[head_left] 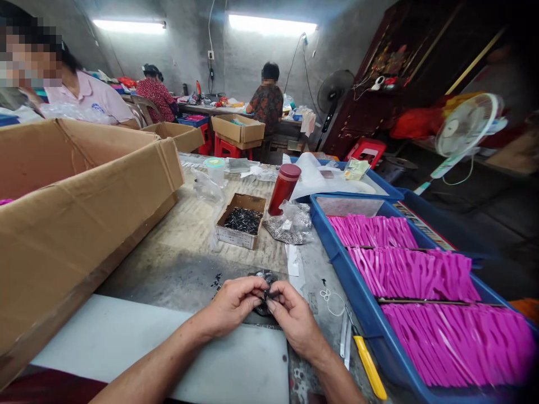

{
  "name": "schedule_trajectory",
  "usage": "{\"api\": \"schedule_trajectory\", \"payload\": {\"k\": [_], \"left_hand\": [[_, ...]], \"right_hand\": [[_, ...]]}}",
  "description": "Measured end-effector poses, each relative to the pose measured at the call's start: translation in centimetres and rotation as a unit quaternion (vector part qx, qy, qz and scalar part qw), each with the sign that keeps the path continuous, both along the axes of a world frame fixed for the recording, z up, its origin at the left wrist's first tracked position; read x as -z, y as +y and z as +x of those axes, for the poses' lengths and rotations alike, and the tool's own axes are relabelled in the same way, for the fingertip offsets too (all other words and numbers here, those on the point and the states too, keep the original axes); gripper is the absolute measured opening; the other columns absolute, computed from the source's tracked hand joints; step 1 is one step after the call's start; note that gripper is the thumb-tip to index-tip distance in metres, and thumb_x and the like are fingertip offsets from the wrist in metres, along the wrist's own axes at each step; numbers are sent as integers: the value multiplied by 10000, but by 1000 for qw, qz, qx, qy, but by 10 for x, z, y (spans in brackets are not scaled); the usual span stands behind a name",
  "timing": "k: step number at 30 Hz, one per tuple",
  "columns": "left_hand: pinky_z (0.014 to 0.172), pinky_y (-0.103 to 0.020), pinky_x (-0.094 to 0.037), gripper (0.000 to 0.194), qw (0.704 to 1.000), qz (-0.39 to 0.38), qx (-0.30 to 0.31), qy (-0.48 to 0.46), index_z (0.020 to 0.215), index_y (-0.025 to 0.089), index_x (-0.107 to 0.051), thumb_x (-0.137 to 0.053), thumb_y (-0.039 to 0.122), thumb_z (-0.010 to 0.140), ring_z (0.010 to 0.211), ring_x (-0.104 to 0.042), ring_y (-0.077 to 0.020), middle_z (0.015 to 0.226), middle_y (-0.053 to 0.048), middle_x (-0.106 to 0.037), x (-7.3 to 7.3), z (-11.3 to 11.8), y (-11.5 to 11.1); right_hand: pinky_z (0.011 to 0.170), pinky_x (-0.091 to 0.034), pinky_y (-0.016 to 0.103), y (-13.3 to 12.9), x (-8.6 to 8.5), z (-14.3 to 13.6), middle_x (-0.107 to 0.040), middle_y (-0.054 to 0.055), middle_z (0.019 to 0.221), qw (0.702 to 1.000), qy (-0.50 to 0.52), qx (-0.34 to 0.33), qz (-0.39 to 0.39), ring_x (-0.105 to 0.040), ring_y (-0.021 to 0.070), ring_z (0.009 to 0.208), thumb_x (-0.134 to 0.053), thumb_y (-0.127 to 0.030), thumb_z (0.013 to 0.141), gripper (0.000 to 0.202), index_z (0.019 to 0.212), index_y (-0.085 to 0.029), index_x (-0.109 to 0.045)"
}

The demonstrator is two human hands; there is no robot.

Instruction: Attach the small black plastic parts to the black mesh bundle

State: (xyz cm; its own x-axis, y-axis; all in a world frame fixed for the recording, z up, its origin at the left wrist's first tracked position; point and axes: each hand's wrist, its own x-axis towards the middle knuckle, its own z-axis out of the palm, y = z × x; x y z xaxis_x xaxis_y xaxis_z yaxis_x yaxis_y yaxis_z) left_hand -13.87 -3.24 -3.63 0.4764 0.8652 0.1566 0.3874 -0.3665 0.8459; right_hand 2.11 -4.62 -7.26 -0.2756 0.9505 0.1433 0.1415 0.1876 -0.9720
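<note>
Both hands meet near the middle of the table, low in the head view. My left hand (239, 301) is closed, thumb and fingertips pinched at a small dark piece too small to make out. Facing it, my right hand (291, 311) pinches at the same spot, its fingertips nearly touching the left ones. Beneath and behind the fingers lies a round black object (266, 275), partly covered by them. Beyond the hands is a small cardboard box (236, 238) of tiny black pieces (243, 220).
A large carton (92, 207) stands at left. At right, a blue tray (337, 255) holds pink strips (400, 272). A red flask (284, 189), a yellow-handled tool (369, 367) and a white cord loop (332, 303) lie around. Several people sit beyond.
</note>
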Motion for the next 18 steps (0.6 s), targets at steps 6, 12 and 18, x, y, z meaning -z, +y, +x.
{"api": "schedule_trajectory", "payload": {"k": [6, 12, 18], "left_hand": [[618, -171, -389, 200, 1000, -22, 13, -10, 829, 160, -549, -427, 56, 710, 656, -500, -98, 703, 14, -557, -1, -1, 0], [606, -172, -396, 191, 997, -66, 6, -42, 875, 149, -539, -445, 88, 720, 650, -499, -97, 699, 14, -553, 5, -2, 1], [601, -174, -394, 196, 996, -78, 8, -54, 881, 147, -531, -443, 84, 717, 645, -491, -96, 696, 14, -545, 5, -2, 1]], "right_hand": [[556, -369, 196, 0, -3, 0, -408, -42, 653, 999, 16, -16, -23, -420, 100, 599, -443, -147, 734, 75, 784, -202, -450], [546, -354, 195, 1, -6, -1, -403, -43, 654, 998, 41, -20, -36, -414, 97, 595, -455, -151, 731, 60, 767, -199, -446], [541, -327, 191, 0, -6, -1, -386, -48, 646, 998, 44, -22, -48, -382, 92, 586, -444, -145, 734, 63, 771, -196, -439]]}}
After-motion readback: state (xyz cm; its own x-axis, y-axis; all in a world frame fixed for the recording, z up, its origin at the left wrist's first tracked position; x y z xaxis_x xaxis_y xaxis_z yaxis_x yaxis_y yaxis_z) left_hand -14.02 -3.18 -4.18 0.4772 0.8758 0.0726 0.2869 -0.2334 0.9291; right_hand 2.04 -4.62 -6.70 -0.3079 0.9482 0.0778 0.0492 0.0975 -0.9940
